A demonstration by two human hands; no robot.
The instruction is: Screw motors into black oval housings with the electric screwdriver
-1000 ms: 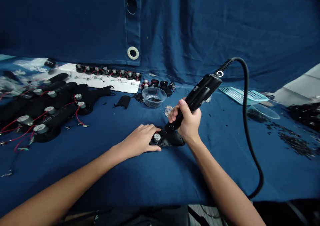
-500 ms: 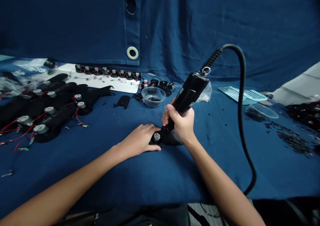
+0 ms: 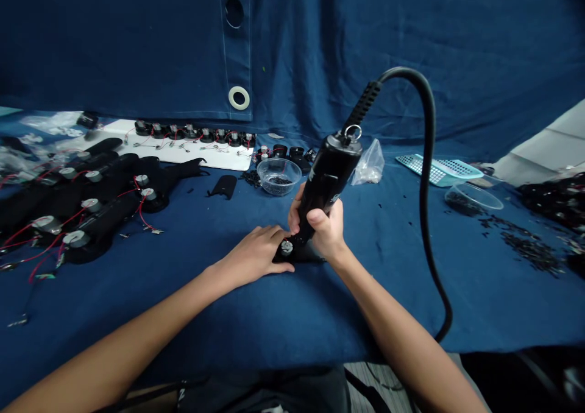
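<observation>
Black driver (image 3: 329, 166), swung more upright than a second ago, seemingly better aligned over dark casing (image 3: 305, 255); clasped in right hand (image 3: 329, 231), casing gripped in left hand's (image 3: 254, 254) fingers.

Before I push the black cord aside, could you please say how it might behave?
The black cord is probably springy, since it arches above the black tool unsupported. Pushing it might tug the tool, which the right hand grips. The cord's ribbed sleeve is likely stiffer.

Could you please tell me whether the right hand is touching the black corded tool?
Touching: in the head view, the right hand wraps around the lower part of the black corded tool.
</observation>
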